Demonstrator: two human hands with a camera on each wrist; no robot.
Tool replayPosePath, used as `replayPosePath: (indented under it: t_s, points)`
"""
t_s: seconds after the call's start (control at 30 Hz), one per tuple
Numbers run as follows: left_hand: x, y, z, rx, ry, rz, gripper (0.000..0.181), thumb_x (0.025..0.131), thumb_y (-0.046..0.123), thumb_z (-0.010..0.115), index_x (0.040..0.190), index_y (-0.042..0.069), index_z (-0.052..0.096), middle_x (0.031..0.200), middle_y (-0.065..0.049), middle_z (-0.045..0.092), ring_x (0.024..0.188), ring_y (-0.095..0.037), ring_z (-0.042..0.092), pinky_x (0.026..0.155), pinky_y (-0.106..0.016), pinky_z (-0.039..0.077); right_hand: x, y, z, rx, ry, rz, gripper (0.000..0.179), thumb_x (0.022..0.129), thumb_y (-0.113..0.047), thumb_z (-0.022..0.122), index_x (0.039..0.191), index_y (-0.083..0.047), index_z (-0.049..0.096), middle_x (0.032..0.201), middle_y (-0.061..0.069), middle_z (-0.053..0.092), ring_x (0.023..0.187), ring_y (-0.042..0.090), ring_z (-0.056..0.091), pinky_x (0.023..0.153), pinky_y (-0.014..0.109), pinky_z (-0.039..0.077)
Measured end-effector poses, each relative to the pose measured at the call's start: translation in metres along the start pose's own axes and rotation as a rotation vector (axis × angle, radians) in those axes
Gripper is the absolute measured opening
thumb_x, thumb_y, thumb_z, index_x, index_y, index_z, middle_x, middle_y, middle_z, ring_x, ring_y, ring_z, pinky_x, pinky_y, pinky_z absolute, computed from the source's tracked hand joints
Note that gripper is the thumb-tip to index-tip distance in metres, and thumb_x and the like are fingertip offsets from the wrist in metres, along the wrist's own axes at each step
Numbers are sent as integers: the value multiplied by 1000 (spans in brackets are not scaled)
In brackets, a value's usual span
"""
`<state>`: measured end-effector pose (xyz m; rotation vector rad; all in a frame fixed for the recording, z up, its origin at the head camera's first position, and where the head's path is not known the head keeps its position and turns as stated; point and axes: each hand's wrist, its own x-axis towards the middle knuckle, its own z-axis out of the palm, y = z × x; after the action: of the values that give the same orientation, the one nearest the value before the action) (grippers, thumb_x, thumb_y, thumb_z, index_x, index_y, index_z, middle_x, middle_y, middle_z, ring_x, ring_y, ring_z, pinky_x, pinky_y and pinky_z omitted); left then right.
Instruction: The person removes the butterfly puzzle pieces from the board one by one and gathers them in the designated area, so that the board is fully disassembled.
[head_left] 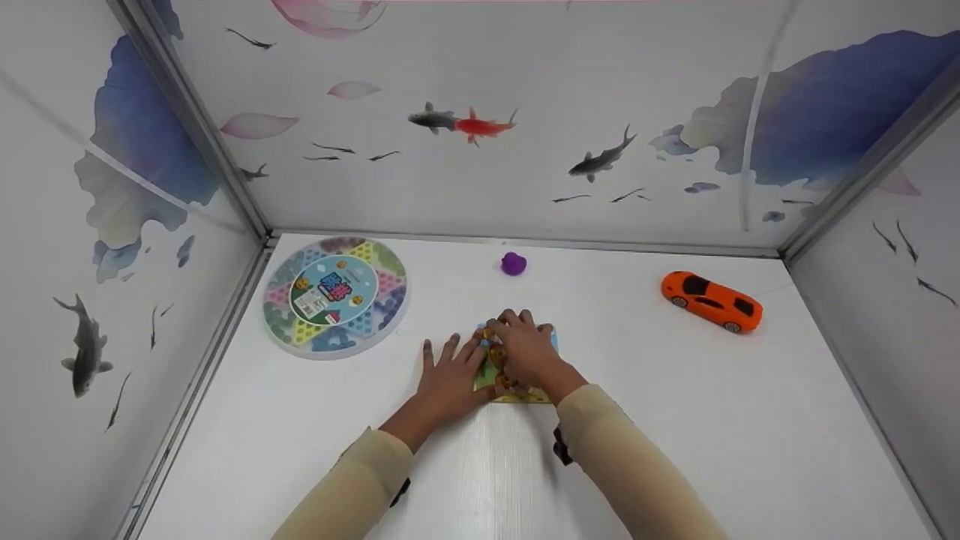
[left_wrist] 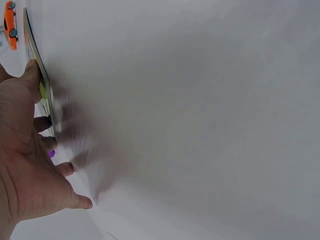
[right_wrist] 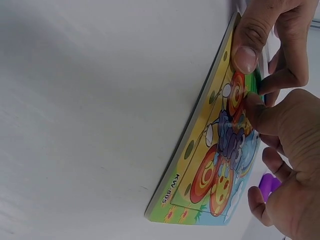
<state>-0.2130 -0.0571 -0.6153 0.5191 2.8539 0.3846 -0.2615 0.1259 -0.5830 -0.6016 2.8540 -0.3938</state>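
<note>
- Picture board [right_wrist: 227,150] is on the white table [head_left: 750,420], straight in front of me, partly covered by both hands. Butterfly art, yellow strip along the near edge, "KW-805" printed at the near right corner.
- Left hand [head_left: 446,386]: fingers straight and spread out at the board's left side, thumb on the near edge. Looks like bracing, not gripping.
- Right hand [head_left: 527,351]: fingers bent over the board's face, thumb down on the art. Can't tell if I'm pinching anything or only pressing; my own fingers hide the contact.
- Handling, my guess: light, thin, stiff like card or thin wood. Gloss on the face suggests a slick coat, so it may skate on the table if pushed sideways.
- Fragility: low overall, but corners and the thin edge would likely dent or chip if levered hard.
- Where to hold: opposite side edges, thumb on top, fingertips under. For work on the face, keep the left hand on the rim so it can't slide.
- Nearby: purple toy [head_left: 514,264] beyond the board, round game board [head_left: 335,292] far left, orange toy car [head_left: 711,301] far right. All well apart from my hands.
</note>
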Motion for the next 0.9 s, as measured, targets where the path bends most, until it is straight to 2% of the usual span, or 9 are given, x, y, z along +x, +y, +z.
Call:
replayPosePath:
  t_s: [0.23,0.47,0.7,0.9]
  points:
    - [-2,0,-1,-7,6,10,87,104,71,60,170,18,43,183,-4,32,170,-40,25,131,-81,14,2,1,2,30,3,11,71,96,-10,85,161,-17,56,156,10,57,141,37,50,111,80,44]
    - [0,0,-2,-3,-18,0,88,105,72,57,173,20,39,187,-1,22,172,-39,19,132,-81,11,5,5,3,71,8,-17,58,106,-11,73,161,-14,56,156,12,54,134,40,54,107,75,50]
    - [-1,0,-3,-24,-4,6,88,104,73,58,172,20,40,186,-1,23,171,-40,21,131,-82,12,7,8,3,147,-13,-40,69,95,2,80,160,-9,57,155,15,50,131,43,53,107,65,55]
    - [-1,-2,-2,-39,7,19,86,105,73,57,171,21,40,187,-1,21,171,-41,21,130,-83,12,8,10,5,193,13,-61,50,103,-3,73,152,-10,64,149,14,50,124,40,52,98,60,58]
